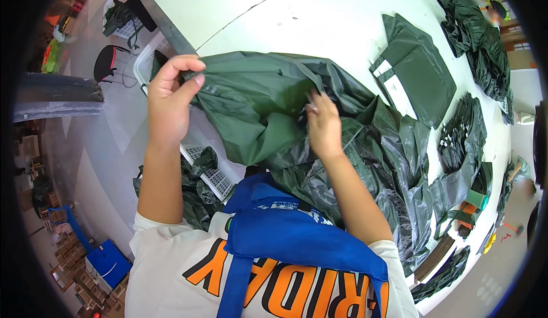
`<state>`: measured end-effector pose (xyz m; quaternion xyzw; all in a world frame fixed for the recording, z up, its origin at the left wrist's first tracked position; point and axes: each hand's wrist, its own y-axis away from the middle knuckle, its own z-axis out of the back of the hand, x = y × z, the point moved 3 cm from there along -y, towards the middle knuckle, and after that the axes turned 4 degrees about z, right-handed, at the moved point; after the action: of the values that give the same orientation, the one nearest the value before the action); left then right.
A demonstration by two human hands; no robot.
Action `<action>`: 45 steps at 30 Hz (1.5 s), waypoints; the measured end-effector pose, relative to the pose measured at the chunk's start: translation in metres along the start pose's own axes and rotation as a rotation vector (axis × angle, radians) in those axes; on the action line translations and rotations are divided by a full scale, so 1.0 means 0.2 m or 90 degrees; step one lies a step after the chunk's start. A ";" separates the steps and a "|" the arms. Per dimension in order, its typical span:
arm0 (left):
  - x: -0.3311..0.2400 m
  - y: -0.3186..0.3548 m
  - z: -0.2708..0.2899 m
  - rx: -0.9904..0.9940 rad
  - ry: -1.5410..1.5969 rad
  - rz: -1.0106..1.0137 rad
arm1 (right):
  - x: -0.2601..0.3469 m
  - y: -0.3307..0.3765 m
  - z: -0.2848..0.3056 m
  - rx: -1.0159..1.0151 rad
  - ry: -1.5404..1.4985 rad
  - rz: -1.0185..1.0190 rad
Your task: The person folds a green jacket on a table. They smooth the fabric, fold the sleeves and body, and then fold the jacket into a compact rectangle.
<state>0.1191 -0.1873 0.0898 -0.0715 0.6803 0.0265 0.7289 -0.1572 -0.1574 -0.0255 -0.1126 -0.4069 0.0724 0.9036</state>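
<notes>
A thin, slightly shiny dark green fabric sheet (pixel 251 92) is stretched between my hands above the near edge of the white table. My left hand (pixel 174 98) pinches its upper left corner between thumb and fingers. Farther right, my right hand (pixel 324 127) has its fingers closed on a fold of the same sheet; the fingertips are partly hidden by the cloth. From there the material runs into a crumpled heap of dark green fabric (pixel 371 169) spreading along the table's right side and over its near edge.
A folded dark green piece with white labels (pixel 414 69) lies on the white table (pixel 274 12). More dark bundles (pixel 479 55) line the far right. White plastic baskets (pixel 217 181) stand below the table at left, near a red-and-black stool (pixel 105 64).
</notes>
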 end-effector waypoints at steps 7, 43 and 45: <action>-0.18 0.05 -0.20 -0.166 -0.552 -0.372 | 0.14 -0.16 0.63 0.175 -0.382 -0.162; -0.24 0.04 -0.84 0.443 0.621 0.311 | 0.30 0.13 0.75 -0.228 -0.549 -0.199; -0.26 0.05 -0.86 0.431 0.539 0.296 | 0.34 0.10 0.89 -0.278 -0.718 -0.226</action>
<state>-0.0558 -0.1985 0.1296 0.3120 0.8805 -0.0637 0.3513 -0.2467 -0.0969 0.1334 -0.1695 -0.8388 -0.1149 0.5044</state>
